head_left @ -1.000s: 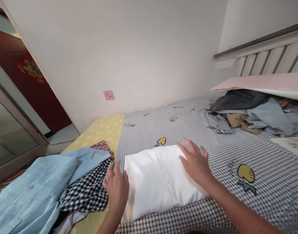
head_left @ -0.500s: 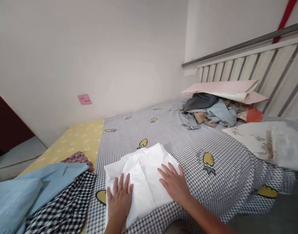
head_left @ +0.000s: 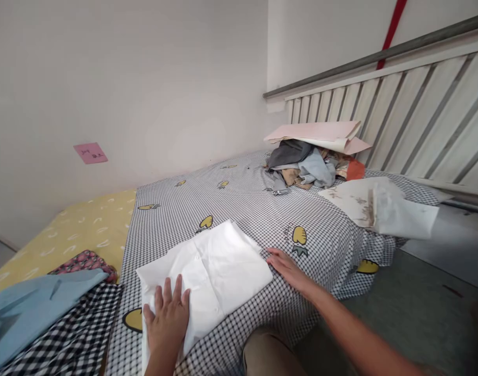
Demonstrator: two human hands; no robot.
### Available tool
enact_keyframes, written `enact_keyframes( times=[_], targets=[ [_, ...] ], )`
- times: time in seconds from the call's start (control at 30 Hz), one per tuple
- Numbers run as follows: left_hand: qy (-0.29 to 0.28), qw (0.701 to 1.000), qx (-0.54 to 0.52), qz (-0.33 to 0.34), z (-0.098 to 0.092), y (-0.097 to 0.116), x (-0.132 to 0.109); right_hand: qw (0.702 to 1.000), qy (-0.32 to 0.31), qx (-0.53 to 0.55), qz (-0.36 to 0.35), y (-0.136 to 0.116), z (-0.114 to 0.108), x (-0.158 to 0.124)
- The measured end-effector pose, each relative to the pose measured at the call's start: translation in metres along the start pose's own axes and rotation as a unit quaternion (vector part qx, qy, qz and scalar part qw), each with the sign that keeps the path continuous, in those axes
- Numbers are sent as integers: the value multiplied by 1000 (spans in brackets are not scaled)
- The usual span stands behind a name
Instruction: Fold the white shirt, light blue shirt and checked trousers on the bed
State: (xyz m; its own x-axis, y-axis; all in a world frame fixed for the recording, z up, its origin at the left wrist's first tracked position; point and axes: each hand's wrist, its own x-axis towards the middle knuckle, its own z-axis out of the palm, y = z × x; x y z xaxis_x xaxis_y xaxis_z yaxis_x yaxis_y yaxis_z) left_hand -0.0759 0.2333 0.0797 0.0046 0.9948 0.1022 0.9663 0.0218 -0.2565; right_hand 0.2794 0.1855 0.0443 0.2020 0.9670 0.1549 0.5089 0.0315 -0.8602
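Note:
A white button-up shirt (head_left: 227, 266), folded into a rough rectangle, lies on the checked bedsheet (head_left: 239, 203). Its button line runs up the middle. My left hand (head_left: 168, 313) rests flat on the shirt's near left part, fingers spread and palm down. At the shirt's right edge is my right hand (head_left: 286, 269), turned sideways with its fingers stretched toward the fabric. Nothing shows in its grasp; whether its fingertips touch the cloth I cannot tell.
Left of the shirt lie a light blue garment (head_left: 39, 303), a black-and-white checked cloth (head_left: 74, 324) and a red patterned cloth (head_left: 86, 261). A clothes heap (head_left: 301, 164) under pink sheets (head_left: 321, 130) sits by the white slatted rail (head_left: 364, 102). A white bag (head_left: 395, 209) lies near the bed's edge.
My right hand has come off the shirt's top to its right edge. My left hand stays on the shirt. The view has turned to the right.

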Motion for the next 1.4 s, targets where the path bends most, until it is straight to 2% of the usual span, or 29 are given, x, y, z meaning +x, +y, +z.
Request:
enact_keyframes(
  times=[0.13, 0.3, 0.4, 0.57, 0.67, 0.8, 1.0, 1.1, 1.3, 1.4],
  targets=[
    [-2, 1000, 18, -1, -5, 3, -2, 999, -42, -16, 12, -13, 1, -6],
    [4, 1000, 24, -4, -7, 4, -4, 983, -166, -72, 12, -31, -8, -11],
    [1, 1000, 21, -4, -8, 4, -5, 973, -207, -102, 14, -38, -12, -7],
    [-4, 999, 34, -12, -9, 6, -5, 977, -205, -51, 38, -42, -19, -3],
    [5, 999, 45, -14, -8, 6, -4, 982, -175, -4, 66, -37, -21, -3],
    [12, 999, 51, -12, -8, 7, -4, 992, -122, 21, 34, -29, -17, -2],
    [7, 997, 72, -12, -12, 7, -6, 996, -87, 32, 16, -24, -11, 1],
    [7, 997, 82, -11, -13, 7, -6, 995, -95, 9, 18, -27, -10, -4],
    [-7, 997, 81, -13, -15, 8, -6, 983, -168, -58, 39, -36, -11, -12],
    [0, 997, 80, -10, -13, 7, -6, 985, -164, -56, 27, -34, -9, -12]
  ],
)
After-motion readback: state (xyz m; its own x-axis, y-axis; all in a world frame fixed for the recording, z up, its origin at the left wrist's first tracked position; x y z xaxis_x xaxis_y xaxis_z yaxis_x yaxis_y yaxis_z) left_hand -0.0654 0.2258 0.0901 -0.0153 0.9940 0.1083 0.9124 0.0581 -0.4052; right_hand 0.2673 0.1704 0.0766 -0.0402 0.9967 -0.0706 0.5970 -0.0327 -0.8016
